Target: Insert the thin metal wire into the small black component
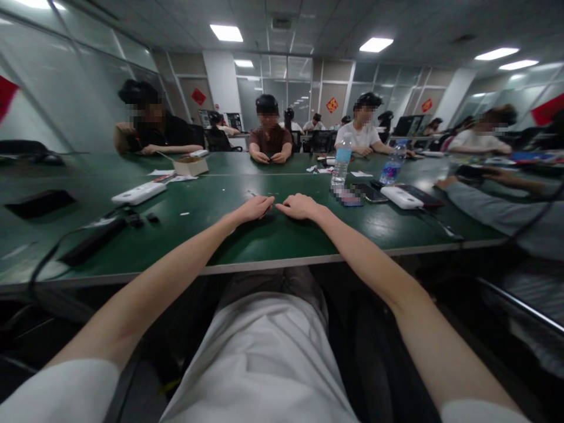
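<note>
My left hand (256,208) rests on the green table (207,235), its fingers curled and the thumb side facing inward. A small dark bit shows under its fingertips, too small to name. Just to its right, a narrow gap away, lies my right hand (300,207), fingers bent down and thumb pointing left. What these fingers hold, if anything, is hidden behind the back of the hand. A few tiny thin pieces (251,192) lie on the tabletop just beyond the left hand.
Left stand a white power bank (140,192), a small cardboard box (191,167) and a black bar-shaped object (94,241). To the right are a water bottle (342,161), another bottle (393,163), a phone (369,192) and a white device (400,197). Several people sit around.
</note>
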`<state>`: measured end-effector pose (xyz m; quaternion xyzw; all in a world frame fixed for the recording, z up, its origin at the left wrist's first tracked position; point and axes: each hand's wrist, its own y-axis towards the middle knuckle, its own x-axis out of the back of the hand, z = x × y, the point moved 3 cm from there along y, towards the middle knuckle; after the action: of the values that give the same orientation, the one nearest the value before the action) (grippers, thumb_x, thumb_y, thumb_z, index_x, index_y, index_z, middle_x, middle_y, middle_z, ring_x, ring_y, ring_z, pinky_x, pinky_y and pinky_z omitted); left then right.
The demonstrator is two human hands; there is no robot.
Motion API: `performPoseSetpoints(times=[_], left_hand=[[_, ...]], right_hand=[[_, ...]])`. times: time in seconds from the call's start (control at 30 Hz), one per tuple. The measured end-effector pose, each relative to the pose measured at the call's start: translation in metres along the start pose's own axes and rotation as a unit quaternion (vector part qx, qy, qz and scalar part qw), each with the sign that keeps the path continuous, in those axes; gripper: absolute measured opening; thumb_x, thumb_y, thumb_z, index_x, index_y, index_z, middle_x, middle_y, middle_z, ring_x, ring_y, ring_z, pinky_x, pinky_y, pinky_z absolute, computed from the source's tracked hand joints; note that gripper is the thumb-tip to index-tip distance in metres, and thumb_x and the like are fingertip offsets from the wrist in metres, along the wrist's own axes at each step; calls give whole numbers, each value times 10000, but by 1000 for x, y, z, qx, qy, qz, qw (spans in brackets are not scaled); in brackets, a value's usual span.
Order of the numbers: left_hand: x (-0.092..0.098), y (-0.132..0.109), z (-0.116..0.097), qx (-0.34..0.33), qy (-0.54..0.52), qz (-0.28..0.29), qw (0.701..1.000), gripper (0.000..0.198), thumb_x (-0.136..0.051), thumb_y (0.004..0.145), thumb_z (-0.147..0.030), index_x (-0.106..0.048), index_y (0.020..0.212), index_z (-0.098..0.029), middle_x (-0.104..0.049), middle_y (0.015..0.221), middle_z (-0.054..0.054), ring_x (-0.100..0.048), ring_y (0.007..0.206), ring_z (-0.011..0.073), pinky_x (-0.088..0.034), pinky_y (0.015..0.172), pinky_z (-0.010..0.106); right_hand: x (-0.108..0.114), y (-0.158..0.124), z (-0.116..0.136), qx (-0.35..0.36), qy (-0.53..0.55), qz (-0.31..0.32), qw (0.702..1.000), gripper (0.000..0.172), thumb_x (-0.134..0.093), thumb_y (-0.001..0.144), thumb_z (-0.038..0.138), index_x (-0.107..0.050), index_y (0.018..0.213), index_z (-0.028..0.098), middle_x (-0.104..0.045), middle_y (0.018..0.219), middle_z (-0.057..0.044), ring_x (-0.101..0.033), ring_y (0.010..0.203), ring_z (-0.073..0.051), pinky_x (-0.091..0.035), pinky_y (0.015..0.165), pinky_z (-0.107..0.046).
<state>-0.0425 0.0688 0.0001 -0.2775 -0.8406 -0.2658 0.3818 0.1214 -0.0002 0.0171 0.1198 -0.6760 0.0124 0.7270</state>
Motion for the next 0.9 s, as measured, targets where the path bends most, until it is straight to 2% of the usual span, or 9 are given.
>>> performPoseSetpoints(times=[0.13, 0.33, 0.47, 0.57, 0.67, 0.8, 0.9], left_hand=[[-1, 2, 1, 2, 2, 2, 1000, 514, -345, 917, -556, -600, 700, -165, -499, 423, 5, -471, 417, 149, -319, 483, 268], [-1, 1, 2, 24, -18, -7, 1000, 529, -333, 911, -577, -589, 705, -162, -509, 434, 2, -476, 427, 150, -339, 495, 268], [0, 1, 1, 19, -52, -7, 998, 535, -315, 906, -591, -571, 690, -174, -490, 414, -13, -463, 418, 144, -347, 500, 263], [3, 2, 2, 26, -80, -10, 996, 531, -318, 897, -594, -553, 659, -181, -481, 405, -16, -449, 409, 139, -345, 496, 261], [5, 3, 5, 46, -110, -16, 993, 517, -324, 889, -596, -539, 658, -187, -467, 397, -22, -417, 383, 136, -325, 468, 263], [7, 4, 10, 62, -141, -24, 988, 506, -317, 888, -604, -539, 693, -194, -460, 401, -25, -400, 374, 137, -301, 446, 262], [6, 4, 13, 66, -152, -28, 986, 511, -293, 891, -615, -531, 705, -203, -449, 399, -27, -381, 364, 139, -286, 432, 265]], right_hand=[[-5, 4, -4, 25, 2, 11, 1000, 601, -392, 896, 678, -725, 969, 183, -685, 1017, -126, -634, 946, -275, -459, 829, -333], [-3, 4, -6, 22, 8, -19, 1000, 615, -343, 918, 659, -719, 977, 176, -679, 1063, -131, -614, 1004, -285, -446, 850, -334], [3, 3, -4, 24, 20, -3, 999, 408, -391, 947, 456, -711, 1025, 215, -681, 1108, -89, -620, 1004, -266, -446, 834, -312], [9, 2, -2, 39, 43, -17, 998, 316, -439, 931, 353, -700, 1038, 211, -689, 1100, -61, -628, 977, -224, -433, 837, -269], [13, 1, -1, 47, 66, -41, 996, 304, -487, 925, 373, -685, 1075, 197, -693, 1086, -54, -629, 955, -186, -427, 817, -228], [13, 0, -3, 47, 75, -22, 996, 400, -449, 950, 490, -709, 1015, 193, -713, 1011, -56, -643, 907, -176, -435, 766, -219], [13, -1, -3, 55, 55, -29, 997, 422, -412, 969, 510, -700, 1039, 210, -713, 1025, -51, -642, 943, -179, -428, 796, -225]])
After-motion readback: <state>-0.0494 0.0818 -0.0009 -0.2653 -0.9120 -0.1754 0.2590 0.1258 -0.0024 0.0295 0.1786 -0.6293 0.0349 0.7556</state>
